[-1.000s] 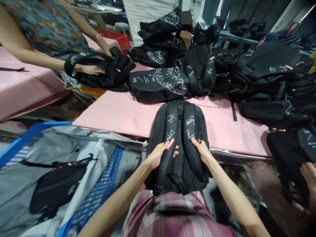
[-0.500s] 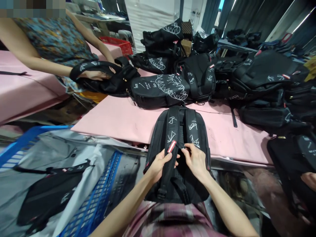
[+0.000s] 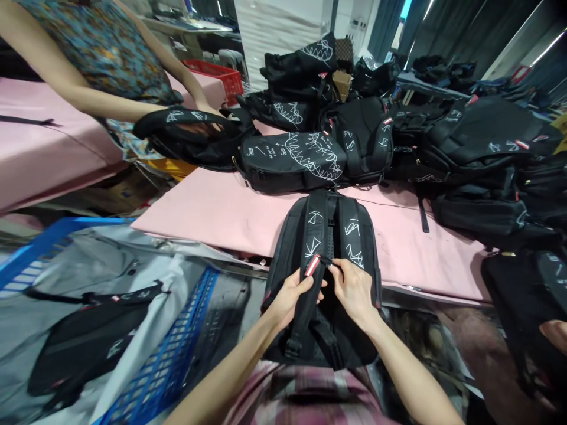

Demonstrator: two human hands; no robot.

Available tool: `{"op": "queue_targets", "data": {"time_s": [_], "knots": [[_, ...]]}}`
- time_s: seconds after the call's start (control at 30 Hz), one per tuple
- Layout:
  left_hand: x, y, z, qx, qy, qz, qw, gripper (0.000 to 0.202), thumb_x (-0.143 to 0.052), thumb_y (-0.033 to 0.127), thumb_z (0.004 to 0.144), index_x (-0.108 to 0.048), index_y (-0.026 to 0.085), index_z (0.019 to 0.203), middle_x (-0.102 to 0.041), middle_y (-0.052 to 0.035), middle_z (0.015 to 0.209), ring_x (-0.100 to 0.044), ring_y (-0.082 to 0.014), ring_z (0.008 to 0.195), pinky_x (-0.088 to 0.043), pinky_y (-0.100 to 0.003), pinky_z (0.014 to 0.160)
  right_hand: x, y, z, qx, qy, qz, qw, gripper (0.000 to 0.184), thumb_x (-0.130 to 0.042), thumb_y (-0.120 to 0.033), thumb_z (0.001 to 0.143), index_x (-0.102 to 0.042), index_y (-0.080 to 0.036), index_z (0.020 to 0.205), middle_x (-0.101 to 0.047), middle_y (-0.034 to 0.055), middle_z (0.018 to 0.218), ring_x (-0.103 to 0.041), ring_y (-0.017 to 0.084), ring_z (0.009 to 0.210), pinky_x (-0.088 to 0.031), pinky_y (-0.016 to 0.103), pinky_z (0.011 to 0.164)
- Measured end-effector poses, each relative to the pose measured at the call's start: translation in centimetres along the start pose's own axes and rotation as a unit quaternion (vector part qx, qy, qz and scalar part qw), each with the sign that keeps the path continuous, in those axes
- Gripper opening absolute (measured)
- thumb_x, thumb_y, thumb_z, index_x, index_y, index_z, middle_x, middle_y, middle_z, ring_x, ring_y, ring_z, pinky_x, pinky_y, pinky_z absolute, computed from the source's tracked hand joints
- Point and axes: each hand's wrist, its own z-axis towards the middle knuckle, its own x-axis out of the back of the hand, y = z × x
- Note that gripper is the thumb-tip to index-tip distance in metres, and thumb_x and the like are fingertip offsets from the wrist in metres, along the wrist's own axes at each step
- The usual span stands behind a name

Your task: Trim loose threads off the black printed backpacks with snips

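Note:
A black backpack [image 3: 279, 283] with white scribbled drawings on its straps leans between my body and the table edge, its strap side toward me. My left hand [image 3: 290, 297] is closed around the backpack's left shoulder strap [image 3: 313, 227], just below a red and white label [image 3: 312, 265]. Against that strap, my right hand [image 3: 353, 289] pinches a small black buckle piece [image 3: 326, 261] between thumb and forefinger. The other shoulder strap [image 3: 351, 227] lies flat beside it, its lower part hidden by my right hand.
The pink table [image 3: 199, 218] bears several black backpacks [image 3: 292, 159] in piles. Across from me a person [image 3: 110, 53] handles another backpack [image 3: 190, 141]. A blue crate [image 3: 163, 360] with a bag in it stands at my left. At the right edge, another person's hand [image 3: 554, 335] touches a black bag [image 3: 509, 295].
Both my hands keep their hold on the strap and the buckle piece, almost unmoved. The person across has shifted the backpack in their hands, and its strap loop now stands more open.

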Motion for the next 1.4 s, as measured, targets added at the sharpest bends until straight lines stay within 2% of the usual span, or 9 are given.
{"op": "queue_targets", "data": {"time_s": [0.5,1.1,1.4], "knots": [[-0.2,0.0,-0.1,-0.002,-0.005,-0.020,1.000,0.040,-0.070,0.035,0.072,-0.052,0.015,0.103,-0.068,-0.0081,0.085,-0.062,-0.0140,0.059,-0.047,-0.025,0.057,-0.1,0.1,-0.5,0.020,0.027,-0.006,0.999,0.019,-0.046,-0.026,0.090,-0.062,-0.016,0.095,-0.070,0.0062,0.084,-0.065,0.017,0.076,-0.044,0.024,0.064],[0.0,0.0,-0.2,-0.002,-0.001,-0.011,1.000,0.037,-0.069,0.035,0.073,-0.053,0.015,0.101,-0.068,-0.0081,0.083,-0.062,-0.0136,0.058,-0.047,-0.024,0.055,0.5,0.7,0.0,0.013,-0.009,0.004,1.000,0.019,-0.049,-0.027,0.089,-0.064,-0.019,0.096,-0.070,0.0039,0.088,-0.066,0.017,0.080,-0.044,0.024,0.068],[-0.1,-0.1,-0.2,-0.014,-0.008,0.009,1.000,0.038,-0.067,0.035,0.074,-0.052,0.016,0.103,-0.068,-0.0084,0.084,-0.062,-0.0138,0.059,-0.047,-0.025,0.056,0.4,-0.1,0.5,0.029,-0.007,-0.025,0.999,0.019,-0.048,-0.025,0.088,-0.064,-0.018,0.096,-0.070,0.0056,0.087,-0.066,0.017,0.079,-0.044,0.023,0.065]]}}
